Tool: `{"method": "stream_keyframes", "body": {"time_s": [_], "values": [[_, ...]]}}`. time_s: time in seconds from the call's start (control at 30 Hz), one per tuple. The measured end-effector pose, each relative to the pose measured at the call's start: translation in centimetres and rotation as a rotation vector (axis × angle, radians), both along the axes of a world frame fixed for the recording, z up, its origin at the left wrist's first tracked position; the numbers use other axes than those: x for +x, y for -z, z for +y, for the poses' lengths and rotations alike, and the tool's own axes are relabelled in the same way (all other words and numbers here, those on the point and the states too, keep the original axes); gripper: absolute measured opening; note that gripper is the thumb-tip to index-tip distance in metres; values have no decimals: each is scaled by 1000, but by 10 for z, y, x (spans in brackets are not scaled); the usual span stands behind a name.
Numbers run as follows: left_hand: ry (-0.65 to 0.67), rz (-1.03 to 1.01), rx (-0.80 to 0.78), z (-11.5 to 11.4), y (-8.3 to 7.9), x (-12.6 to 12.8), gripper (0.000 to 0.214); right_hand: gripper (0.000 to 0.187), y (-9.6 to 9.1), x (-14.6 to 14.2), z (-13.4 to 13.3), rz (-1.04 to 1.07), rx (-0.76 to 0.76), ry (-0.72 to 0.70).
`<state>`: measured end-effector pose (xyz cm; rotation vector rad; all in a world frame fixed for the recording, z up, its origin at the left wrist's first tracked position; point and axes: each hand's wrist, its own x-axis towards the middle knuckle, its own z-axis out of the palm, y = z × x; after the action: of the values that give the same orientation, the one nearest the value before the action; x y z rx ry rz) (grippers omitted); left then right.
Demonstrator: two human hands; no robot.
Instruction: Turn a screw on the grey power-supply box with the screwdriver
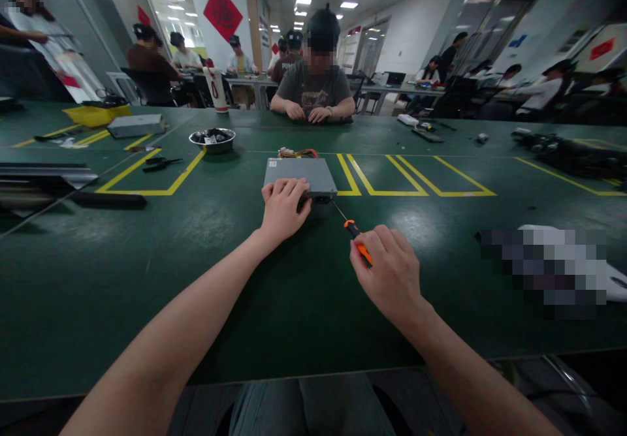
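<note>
A grey metal computer power supply [313,173] lies on the green table in front of me, with a bundle of coloured wires [300,153] at its far side. My left hand [287,204] grips its near left part, fingers over the top and thumb at the near face. My right hand [389,266] is wrapped around the orange and black handle of a screwdriver [351,227]. The screwdriver's thin shaft points up and left, its tip at the near right corner of the power supply. Whether the tip sits in a screw is too small to tell.
Left of the power supply stand a metal bowl [212,139] of dark parts, a grey metal box [136,126] and a yellow tray [100,115]. A blurred white item [563,266] lies at right, black cables [563,152] farther back. A person [316,83] sits opposite.
</note>
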<state>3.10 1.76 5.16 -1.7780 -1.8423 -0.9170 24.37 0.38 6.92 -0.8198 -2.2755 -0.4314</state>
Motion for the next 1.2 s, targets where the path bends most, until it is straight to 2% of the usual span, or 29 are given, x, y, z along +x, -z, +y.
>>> {"method": "stream_keyframes", "body": {"time_s": [0.13, 0.3, 0.47, 0.67, 0.93, 1.13, 1.2], "values": [[1, -4, 2, 0, 0, 0, 21, 8, 0, 1, 1, -3, 41, 8], [2, -1, 4, 1, 1, -1, 22, 29, 1, 2, 1, 38, -4, 42], [3, -3, 3, 1, 1, -1, 22, 12, 2, 1, 2, 72, -5, 39], [6, -5, -2, 1, 2, -2, 22, 2, 2, 0, 2, 67, 17, 14], [10, -9, -8, -1, -1, -1, 22, 18, 2, 3, 3, 97, -160, 95], [-1, -12, -14, 0, 0, 0, 22, 5, -2, 1, 1, 91, 36, -79], [1, -13, -15, 0, 0, 0, 22, 9, -3, 0, 0, 89, 73, -104]]}}
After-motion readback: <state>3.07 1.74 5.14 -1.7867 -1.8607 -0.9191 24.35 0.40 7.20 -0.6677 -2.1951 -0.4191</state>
